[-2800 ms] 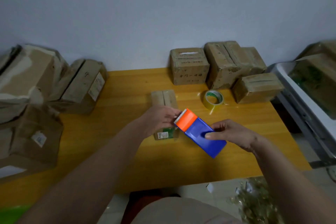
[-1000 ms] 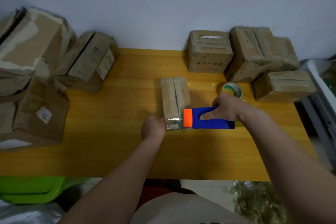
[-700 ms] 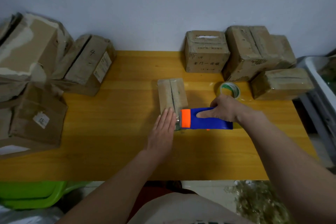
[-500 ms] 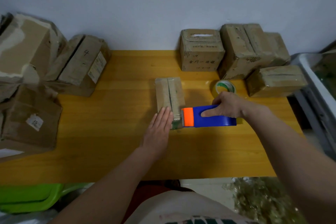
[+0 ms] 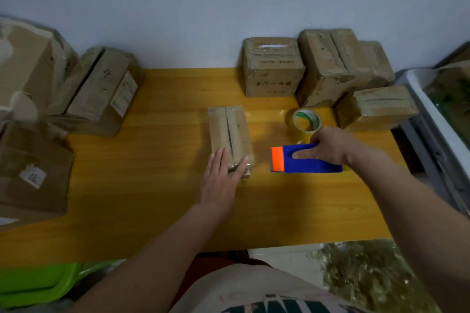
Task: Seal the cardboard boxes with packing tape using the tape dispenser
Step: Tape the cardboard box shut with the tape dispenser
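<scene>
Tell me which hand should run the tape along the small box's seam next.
Right. The right hand already grips the tape dispenser beside the small box; the left hand lies flat on it, steadying it.

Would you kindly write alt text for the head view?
A left hand presses flat on a small cardboard box on a wooden table, while the right hand grips a blue-and-orange tape dispenser beside it, apart from the box.

Small brown cardboard box [image 5: 230, 134]: centre of yellow wooden table [image 5: 157, 185]. Blue-and-orange tape dispenser [image 5: 302, 160]: right of it. Yellowish tape roll [image 5: 306, 122]: behind dispenser.
</scene>
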`<state>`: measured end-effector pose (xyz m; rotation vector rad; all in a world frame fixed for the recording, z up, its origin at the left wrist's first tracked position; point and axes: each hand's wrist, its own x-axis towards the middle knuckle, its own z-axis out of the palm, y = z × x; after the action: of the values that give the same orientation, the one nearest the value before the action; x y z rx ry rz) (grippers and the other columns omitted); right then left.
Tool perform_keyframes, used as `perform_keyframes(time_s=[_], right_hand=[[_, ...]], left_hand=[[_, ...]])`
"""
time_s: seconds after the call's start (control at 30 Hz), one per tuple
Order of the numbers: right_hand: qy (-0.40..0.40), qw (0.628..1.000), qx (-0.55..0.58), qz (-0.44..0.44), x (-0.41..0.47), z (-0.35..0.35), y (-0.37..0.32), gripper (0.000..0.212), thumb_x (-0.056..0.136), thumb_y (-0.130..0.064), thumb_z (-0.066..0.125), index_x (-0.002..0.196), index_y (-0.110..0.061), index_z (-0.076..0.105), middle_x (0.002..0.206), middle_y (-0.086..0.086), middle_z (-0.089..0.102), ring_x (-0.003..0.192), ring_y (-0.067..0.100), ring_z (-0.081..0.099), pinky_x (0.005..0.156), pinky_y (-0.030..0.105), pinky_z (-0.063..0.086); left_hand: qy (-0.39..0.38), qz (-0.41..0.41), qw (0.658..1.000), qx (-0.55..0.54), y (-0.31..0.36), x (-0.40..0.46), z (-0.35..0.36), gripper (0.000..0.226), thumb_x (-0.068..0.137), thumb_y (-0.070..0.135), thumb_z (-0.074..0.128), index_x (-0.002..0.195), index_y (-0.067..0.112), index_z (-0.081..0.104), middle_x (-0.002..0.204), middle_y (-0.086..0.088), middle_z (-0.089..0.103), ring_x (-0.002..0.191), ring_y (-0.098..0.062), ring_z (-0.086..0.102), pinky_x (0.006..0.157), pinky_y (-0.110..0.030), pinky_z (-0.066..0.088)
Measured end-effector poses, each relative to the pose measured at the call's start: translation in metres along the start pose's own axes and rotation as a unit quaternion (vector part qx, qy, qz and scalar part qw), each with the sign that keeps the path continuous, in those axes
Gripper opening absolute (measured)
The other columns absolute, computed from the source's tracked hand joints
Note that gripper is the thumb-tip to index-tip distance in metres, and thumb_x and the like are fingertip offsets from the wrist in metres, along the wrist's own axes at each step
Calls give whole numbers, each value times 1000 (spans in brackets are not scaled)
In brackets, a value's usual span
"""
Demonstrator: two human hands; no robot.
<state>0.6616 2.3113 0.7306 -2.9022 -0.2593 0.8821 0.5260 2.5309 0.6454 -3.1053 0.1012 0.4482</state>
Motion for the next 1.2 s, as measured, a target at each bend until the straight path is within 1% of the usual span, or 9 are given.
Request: perform_keyframes(time_s=[0.3,0.43,0.53,0.63,0.77,0.93,1.07,1.13,1.2], right_hand=[[-75,997,-31,1,-9,12,-11,31,87,-43,58,104,-17,56,98,4,61,90,22,59,79,33,47],[-11,991,-135,-7,-11,15,-38,29,90,-40,55,107,-16,49,97,4,56,92,24,54,86,35,38],[51,980,-193,-10,-8,21,-56,28,90,-34,53,110,-16,52,105,4,63,100,26,58,94,38,38],[99,964,-247,27,-9,27,-53,16,93,-30,49,103,-22,60,102,1,66,101,23,60,95,39,40],[145,971,-171,78,-8,32,-30,25,94,-42,50,96,-17,58,96,3,65,92,23,59,92,38,37],[175,972,-134,82,2,74,-27,46,92,-49,52,117,-10,51,113,7,65,107,25,60,93,39,34],[141,976,-112,120,5,111,-24,56,92,-48,52,127,-5,41,124,11,56,116,27,54,93,39,39],[139,978,-98,120,5,125,-25,54,93,-47,52,125,-5,39,126,12,53,117,28,52,93,38,40],[136,982,-71,114,5,137,-24,53,92,-46,52,124,-5,40,126,13,52,118,29,50,93,37,40]], left_hand=[[-3,6,1000,10,3,5,-6,83,96,19,47,152,30,-13,159,-24,-9,148,-36,-10,112,-42,-19],[-10,7,1000,23,1,5,-6,85,95,23,51,153,30,-11,159,-24,-4,148,-36,-5,117,-44,-11],[-5,-1,1000,21,1,5,-8,93,92,26,58,151,34,-13,160,-19,1,148,-34,-1,116,-43,-13],[-13,-8,1000,23,0,3,-10,96,90,34,62,151,36,-12,158,-15,7,146,-33,5,115,-44,-13],[-24,-1,998,61,-1,2,-18,103,86,37,66,152,33,-13,148,-19,19,138,-35,17,119,-46,-1],[-26,65,993,96,-20,3,-35,99,88,11,63,154,23,-9,139,-14,30,126,-29,30,109,-35,27],[19,140,986,93,-59,16,-37,75,89,15,63,151,26,21,149,-11,27,137,-28,24,116,-36,17],[28,167,983,74,-64,28,-35,69,85,21,69,144,24,33,160,-10,11,148,-29,4,119,-39,-1],[-12,193,980,50,-60,39,-37,75,79,30,75,140,18,33,162,-4,-2,148,-24,-11,119,-40,-9]])
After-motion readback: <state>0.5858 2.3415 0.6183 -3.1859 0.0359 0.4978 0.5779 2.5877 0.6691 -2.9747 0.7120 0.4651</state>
